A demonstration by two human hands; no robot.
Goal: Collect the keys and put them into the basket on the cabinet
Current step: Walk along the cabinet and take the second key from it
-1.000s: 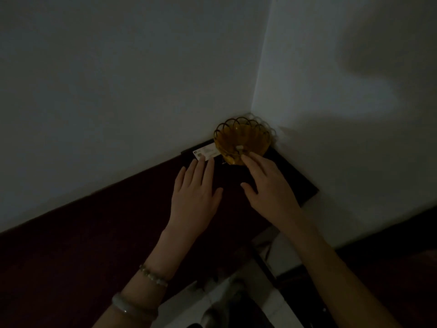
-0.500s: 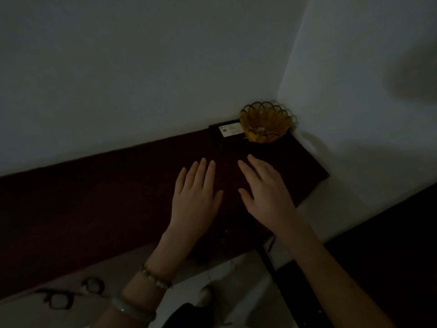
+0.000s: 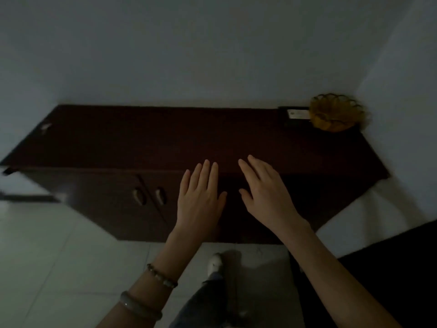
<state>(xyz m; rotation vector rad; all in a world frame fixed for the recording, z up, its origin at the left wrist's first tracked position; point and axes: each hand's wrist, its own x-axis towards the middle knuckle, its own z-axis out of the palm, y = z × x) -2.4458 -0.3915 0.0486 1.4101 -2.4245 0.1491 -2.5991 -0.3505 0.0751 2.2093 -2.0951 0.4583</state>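
Note:
An amber scalloped basket [image 3: 335, 116] stands at the far right end of the dark wooden cabinet [image 3: 165, 138], in the corner of the walls. Something small lies inside it, too dim to make out. At the cabinet's far left end lies a small pale object [image 3: 46, 127], blurred, perhaps keys. My left hand [image 3: 201, 197] and my right hand [image 3: 267, 192] hover side by side over the cabinet's front edge, fingers spread, both empty and well short of the basket.
A flat dark box with a white label [image 3: 296, 114] lies just left of the basket. The cabinet front has two doors with handles [image 3: 150, 196]. Pale tiled floor [image 3: 59, 256] lies below, with my foot [image 3: 215, 263] on it. A dark surface [image 3: 390, 268] fills the lower right.
My view has pulled back and swung left, so the whole cabinet shows and the basket sits far right. My right hand has come away from the basket; both hands stay empty.

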